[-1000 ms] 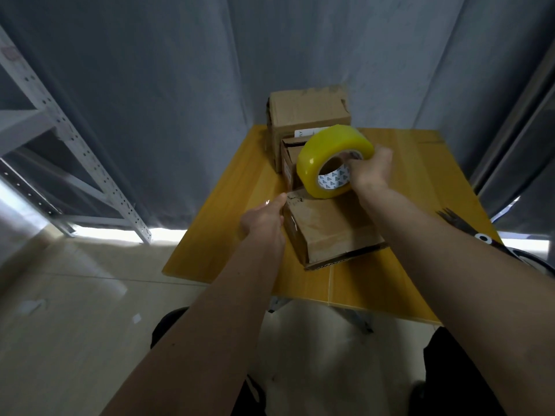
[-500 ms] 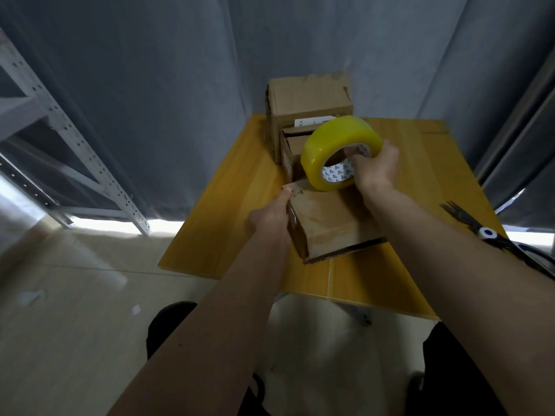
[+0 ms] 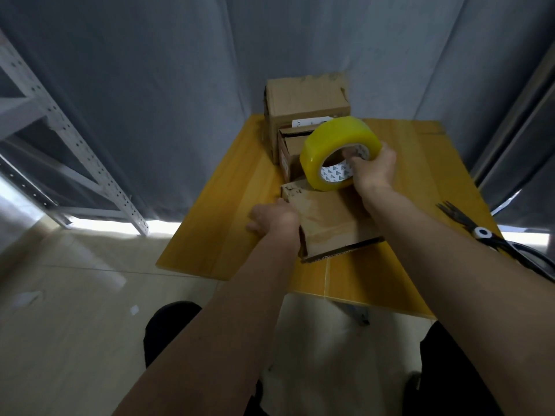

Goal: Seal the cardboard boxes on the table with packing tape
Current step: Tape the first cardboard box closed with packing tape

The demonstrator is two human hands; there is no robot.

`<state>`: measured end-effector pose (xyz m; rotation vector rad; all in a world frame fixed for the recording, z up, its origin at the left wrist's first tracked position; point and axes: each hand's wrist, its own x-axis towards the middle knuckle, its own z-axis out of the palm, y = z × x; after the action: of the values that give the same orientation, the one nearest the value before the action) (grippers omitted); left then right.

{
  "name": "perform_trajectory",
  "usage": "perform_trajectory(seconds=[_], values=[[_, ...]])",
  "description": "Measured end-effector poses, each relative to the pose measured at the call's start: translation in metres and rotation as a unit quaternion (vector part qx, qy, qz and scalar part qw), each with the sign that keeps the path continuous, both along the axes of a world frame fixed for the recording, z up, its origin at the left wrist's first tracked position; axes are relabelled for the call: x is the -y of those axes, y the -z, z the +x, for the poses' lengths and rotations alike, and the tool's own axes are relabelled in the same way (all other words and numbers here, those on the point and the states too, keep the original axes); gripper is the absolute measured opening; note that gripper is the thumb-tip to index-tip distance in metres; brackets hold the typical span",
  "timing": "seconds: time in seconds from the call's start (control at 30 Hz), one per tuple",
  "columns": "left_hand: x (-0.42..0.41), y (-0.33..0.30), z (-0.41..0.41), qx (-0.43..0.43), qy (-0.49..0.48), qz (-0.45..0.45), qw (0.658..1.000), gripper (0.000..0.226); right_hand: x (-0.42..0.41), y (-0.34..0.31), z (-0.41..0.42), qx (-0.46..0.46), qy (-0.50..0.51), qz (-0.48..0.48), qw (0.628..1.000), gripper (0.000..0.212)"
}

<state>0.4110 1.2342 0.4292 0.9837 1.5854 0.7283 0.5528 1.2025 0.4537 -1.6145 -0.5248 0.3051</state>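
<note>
A flat cardboard box (image 3: 330, 220) lies on the yellow table (image 3: 234, 187), nearest to me. My left hand (image 3: 274, 219) presses against its left side with fingers curled over the edge. My right hand (image 3: 374, 168) grips a big yellow roll of packing tape (image 3: 336, 153), fingers inside its core, holding it on edge at the far end of this box. Behind it stand a small open box (image 3: 289, 153) and a taller box (image 3: 306, 102) with a white label.
Black scissors (image 3: 477, 232) lie on the table's right side near my right forearm. A grey curtain hangs behind the table. A white metal shelf frame (image 3: 75, 145) stands at the left. Pale tiled floor lies below the table's front edge.
My left hand has moved from beside the near box onto its left side. My right hand has kept the tape roll at the box's far end, tilting it slightly.
</note>
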Motion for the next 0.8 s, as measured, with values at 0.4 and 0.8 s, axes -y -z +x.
perform_trajectory(seconds=[0.4, 0.8], values=[[0.020, 0.007, -0.003, -0.228, 0.320, 0.362, 0.845, 0.069, 0.008, 0.004, 0.000, 0.008, -0.003, -0.033, 0.999, 0.031], [0.011, 0.000, 0.001, -0.457, 0.443, 0.300, 0.711, 0.096, 0.007, 0.004, -0.007, 0.008, -0.008, -0.077, 0.997, 0.042]])
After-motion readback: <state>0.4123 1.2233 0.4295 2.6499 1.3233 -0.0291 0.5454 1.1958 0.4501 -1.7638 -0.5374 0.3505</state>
